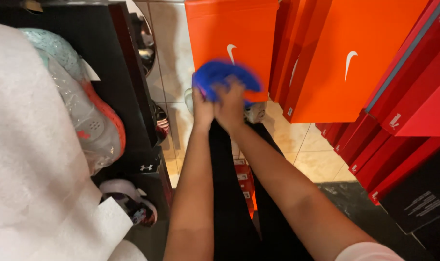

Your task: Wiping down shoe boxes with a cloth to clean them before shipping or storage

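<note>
Both of my hands are stretched out in front of me and clasp a blurred blue shoe. My left hand grips its left side. My right hand wraps the underside next to it. The shoe hangs in front of an orange shoe box. Motion blur hides the shoe's details.
Orange shoe boxes are stacked ahead, red ones at the right. A black open box at the left holds a grey and orange sneaker in plastic. White wrapping paper fills the left. Tiled floor lies below.
</note>
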